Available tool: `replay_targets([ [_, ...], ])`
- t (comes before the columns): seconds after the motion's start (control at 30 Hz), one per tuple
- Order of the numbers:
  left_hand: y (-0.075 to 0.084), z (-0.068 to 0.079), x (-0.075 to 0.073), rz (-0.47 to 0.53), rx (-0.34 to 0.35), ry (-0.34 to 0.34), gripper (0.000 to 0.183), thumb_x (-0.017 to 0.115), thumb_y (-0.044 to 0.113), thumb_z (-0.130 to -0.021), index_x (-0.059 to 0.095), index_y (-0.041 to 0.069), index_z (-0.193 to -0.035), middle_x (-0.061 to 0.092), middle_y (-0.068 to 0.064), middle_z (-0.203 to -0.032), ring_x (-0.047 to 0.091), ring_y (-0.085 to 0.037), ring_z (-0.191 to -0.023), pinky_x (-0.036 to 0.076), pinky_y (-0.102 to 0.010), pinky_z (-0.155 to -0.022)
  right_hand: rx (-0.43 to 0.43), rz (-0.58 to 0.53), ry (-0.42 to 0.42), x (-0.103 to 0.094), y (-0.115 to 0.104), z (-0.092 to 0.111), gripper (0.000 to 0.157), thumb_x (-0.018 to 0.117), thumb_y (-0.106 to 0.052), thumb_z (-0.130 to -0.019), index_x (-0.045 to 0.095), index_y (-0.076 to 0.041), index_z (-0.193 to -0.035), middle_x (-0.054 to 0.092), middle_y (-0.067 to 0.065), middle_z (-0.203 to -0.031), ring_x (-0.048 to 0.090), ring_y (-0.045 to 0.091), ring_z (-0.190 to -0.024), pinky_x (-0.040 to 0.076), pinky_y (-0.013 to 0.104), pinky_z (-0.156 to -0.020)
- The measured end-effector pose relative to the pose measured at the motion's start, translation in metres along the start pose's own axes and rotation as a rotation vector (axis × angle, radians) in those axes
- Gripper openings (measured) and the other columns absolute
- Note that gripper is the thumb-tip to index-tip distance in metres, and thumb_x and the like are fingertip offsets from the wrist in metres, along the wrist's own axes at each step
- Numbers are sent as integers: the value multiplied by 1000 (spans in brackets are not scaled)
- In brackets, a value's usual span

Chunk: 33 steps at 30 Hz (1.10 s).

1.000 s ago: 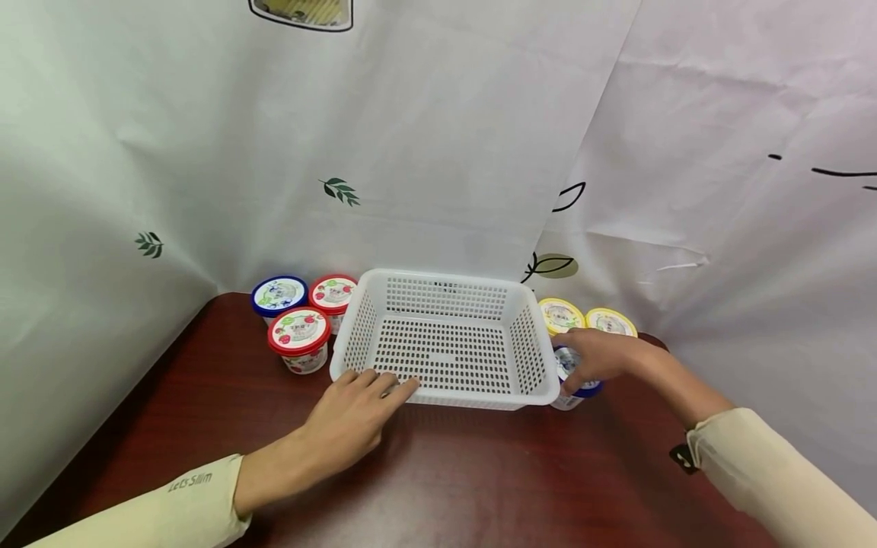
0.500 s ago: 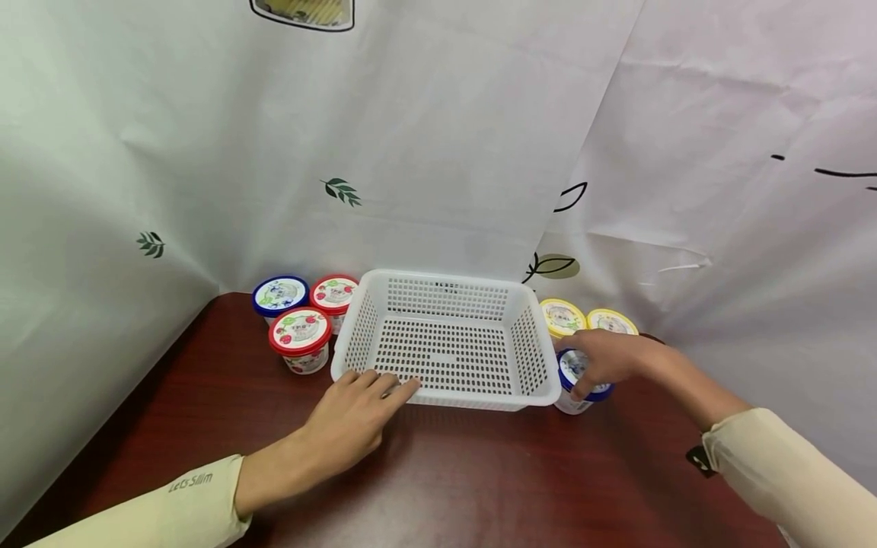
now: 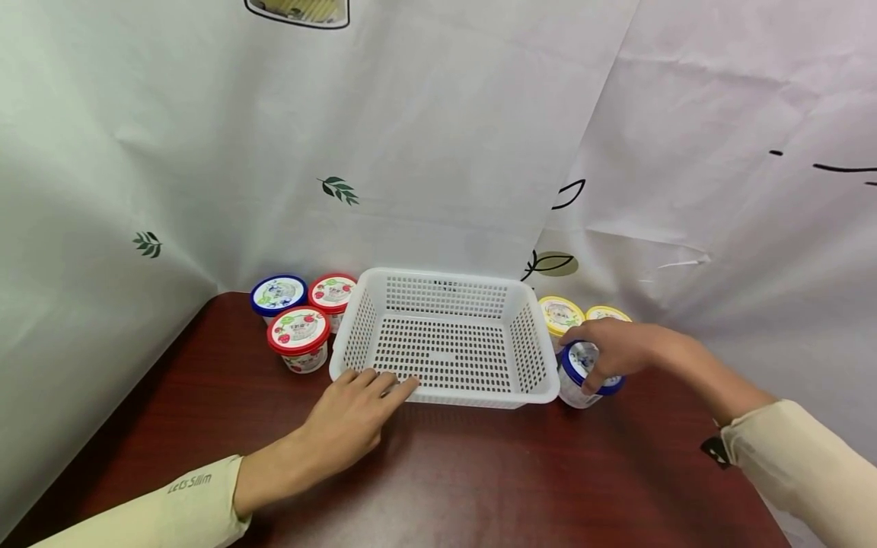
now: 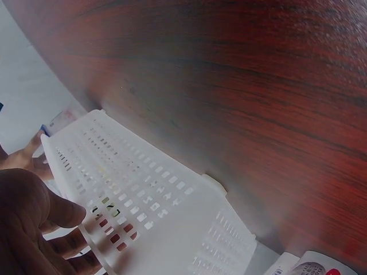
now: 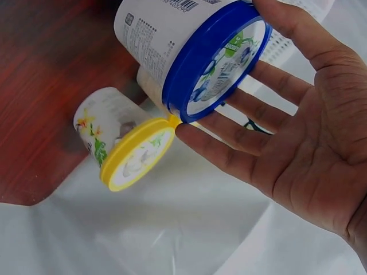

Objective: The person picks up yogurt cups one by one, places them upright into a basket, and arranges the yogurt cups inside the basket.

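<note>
My right hand (image 3: 613, 352) grips a blue-lidded tub (image 3: 574, 394) by its lid, just right of the white plastic basket (image 3: 448, 399). In the right wrist view, the fingers spread round the blue lid (image 5: 226, 66), which shows printed blueberries; the thumb is on its other side. My left hand (image 3: 352, 415) holds the basket's front rim, fingers over the edge. From the left wrist, the thumb (image 4: 67, 213) lies against the basket's outer perforated wall (image 4: 143, 189). The basket has nothing in it.
Two yellow-lidded tubs (image 3: 562, 313) stand behind the right hand, partly hidden. Left of the basket are two red-lidded tubs (image 3: 298, 330) and another blue-lidded tub (image 3: 278, 294). A white patterned curtain (image 3: 438, 152) backs the dark red table (image 3: 466, 479).
My right hand has shifted a little to the right with the blue-lidded tub, which sits slightly farther from the basket. The left hand and basket have stayed put.
</note>
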<state>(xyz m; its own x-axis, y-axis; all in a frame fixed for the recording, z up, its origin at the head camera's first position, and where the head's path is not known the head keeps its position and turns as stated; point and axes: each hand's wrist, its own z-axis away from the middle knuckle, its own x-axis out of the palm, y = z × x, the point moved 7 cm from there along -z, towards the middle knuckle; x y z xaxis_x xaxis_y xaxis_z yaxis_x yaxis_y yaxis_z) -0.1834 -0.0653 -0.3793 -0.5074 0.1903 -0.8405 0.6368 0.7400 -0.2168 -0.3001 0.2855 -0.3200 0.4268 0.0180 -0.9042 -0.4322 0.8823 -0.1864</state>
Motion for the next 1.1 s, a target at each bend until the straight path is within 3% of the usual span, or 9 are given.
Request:
replay_targets([
  [0.37, 0, 1, 1, 0, 3, 24, 60, 84, 6, -84, 72, 19, -142, 79, -1, -114, 75, -24, -99, 57, -41, -77, 33, -45, -60, -17, 1, 8, 81, 102, -33, -75, 70, -13, -148, 71, 15, -133, 69, 32, -119, 65, 46, -92],
  [0.6, 0, 2, 2, -9, 5, 28, 61, 82, 4, -84, 71, 19, -142, 78, -2, -113, 75, -25, -99, 57, -41, -78, 88, -43, -96, -25, 2, 11, 89, 102, -34, -77, 64, -11, -155, 67, 22, -143, 68, 36, -123, 68, 50, -90],
  [1.1, 0, 2, 1, -26, 19, 43, 63, 84, 6, -83, 71, 21, -143, 77, -1, -112, 74, -24, -97, 57, -40, -76, 94, 37, -58, -47, -9, 17, 91, 103, -31, -75, 64, -10, -154, 71, 20, -137, 70, 36, -119, 67, 54, -91],
])
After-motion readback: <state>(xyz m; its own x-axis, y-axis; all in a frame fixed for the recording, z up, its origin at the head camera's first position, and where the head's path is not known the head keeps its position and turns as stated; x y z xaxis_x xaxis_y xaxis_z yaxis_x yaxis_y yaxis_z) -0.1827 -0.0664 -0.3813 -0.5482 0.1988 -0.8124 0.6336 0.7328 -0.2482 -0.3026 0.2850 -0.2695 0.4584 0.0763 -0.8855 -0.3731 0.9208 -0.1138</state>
